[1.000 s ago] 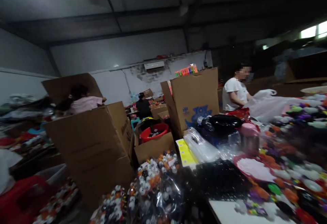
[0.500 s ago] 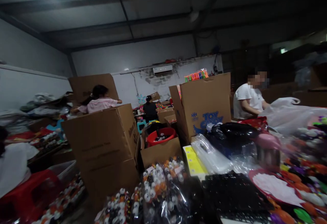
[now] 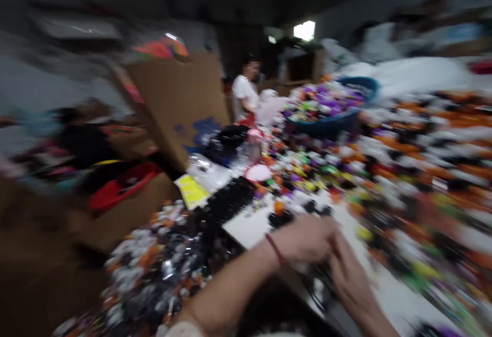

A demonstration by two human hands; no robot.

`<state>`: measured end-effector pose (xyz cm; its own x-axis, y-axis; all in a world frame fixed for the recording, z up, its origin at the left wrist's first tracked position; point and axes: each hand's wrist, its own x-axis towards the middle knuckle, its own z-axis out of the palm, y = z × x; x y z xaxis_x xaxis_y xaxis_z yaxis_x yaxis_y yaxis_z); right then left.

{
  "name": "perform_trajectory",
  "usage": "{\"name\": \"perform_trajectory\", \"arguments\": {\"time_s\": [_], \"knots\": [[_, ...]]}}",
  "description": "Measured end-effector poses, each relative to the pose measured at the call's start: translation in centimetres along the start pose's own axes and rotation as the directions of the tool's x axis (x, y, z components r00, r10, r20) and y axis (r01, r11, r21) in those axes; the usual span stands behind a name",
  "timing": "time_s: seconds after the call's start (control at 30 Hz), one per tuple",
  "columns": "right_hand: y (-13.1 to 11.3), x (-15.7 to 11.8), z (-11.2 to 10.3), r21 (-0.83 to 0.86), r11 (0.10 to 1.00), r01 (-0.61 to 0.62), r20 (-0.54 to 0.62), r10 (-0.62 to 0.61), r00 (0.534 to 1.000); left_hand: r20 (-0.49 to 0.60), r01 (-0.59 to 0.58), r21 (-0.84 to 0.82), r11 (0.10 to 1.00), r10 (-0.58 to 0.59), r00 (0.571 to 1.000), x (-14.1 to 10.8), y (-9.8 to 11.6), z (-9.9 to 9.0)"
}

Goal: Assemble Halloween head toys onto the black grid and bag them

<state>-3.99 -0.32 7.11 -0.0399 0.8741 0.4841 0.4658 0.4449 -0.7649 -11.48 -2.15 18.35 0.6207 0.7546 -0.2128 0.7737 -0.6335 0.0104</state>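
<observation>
Nearest, left hand [image 3: 303,239] and right hand [image 3: 348,270] brought together, touching, low over white tabletop [image 3: 244,222], perhaps for steadiness. Cannot tell whether fingers pinching, pressed together or spread: too blurred. Just beyond left hand, on the tabletop, small black-and-orange pieces [image 3: 280,215], likely kept there for short reach. Along the right, loose heap of coloured pieces [image 3: 407,173], seemingly spread out for easy picking, yet crowding the tabletop. On the left, bagged pieces [image 3: 130,260], narrowing elbow room. Farther, dark shiny material [image 3: 234,197], yellow sheet [image 3: 192,191] and clear plastic [image 3: 209,172], probably laid flat for handy access. Beyond, pink-lidded container [image 3: 254,143], then blue basin [image 3: 325,126], piled high. Far left, tall cardboard box [image 3: 177,101], blocking the view behind; past it, co-worker in white [image 3: 244,91].
</observation>
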Motion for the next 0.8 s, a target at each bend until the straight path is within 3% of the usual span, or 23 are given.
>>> {"name": "perform_trajectory", "arguments": {"time_s": [0.03,0.1,0.17,0.23,0.37,0.5,0.6,0.7,0.8], "knots": [[2.0,-1.8,-2.1,-0.068,0.997,-0.025,-0.014,0.024,1.0,-0.048,-0.083,-0.057,0.995,0.08,0.996,1.1,0.7,0.8],[4.3,-4.2,-5.0,-0.156,0.988,0.001,-0.009,-0.002,1.0,-0.277,-0.109,-0.224,0.969,0.044,0.96,2.5,0.8,2.4],[5.2,-5.0,-6.1,-0.159,0.974,0.159,0.048,-0.153,0.987,-0.354,-0.168,-0.294,0.941,0.057,0.933,3.4,-0.3,3.7],[5.4,-4.7,-6.1,-0.208,0.955,0.211,0.088,-0.197,0.977,-0.371,-0.187,-0.303,0.935,0.065,0.926,3.9,-1.4,4.6],[4.7,-4.3,-5.4,-0.243,0.95,0.198,0.146,-0.166,0.975,-0.386,-0.157,-0.26,0.953,0.047,0.921,4.4,-2.3,5.8],[4.2,-4.8,-5.3,-0.232,0.953,0.194,0.152,-0.161,0.975,-0.349,-0.132,-0.21,0.969,0.051,0.936,4.7,-2.3,6.0],[4.0,-4.6,-6.7,-0.232,0.952,0.199,0.159,-0.164,0.973,-0.323,-0.111,-0.197,0.974,0.042,0.945,4.9,-2.3,5.7],[4.3,-4.4,-9.8,-0.355,0.928,0.115,0.19,-0.049,0.98,-0.326,-0.106,-0.196,0.975,0.037,0.945,4.8,-2.1,5.2],[5.1,-4.3,-13.2,-0.597,0.797,-0.085,0.148,0.214,0.966,-0.332,-0.11,-0.205,0.972,0.036,0.943,4.6,-1.9,4.8]]}}
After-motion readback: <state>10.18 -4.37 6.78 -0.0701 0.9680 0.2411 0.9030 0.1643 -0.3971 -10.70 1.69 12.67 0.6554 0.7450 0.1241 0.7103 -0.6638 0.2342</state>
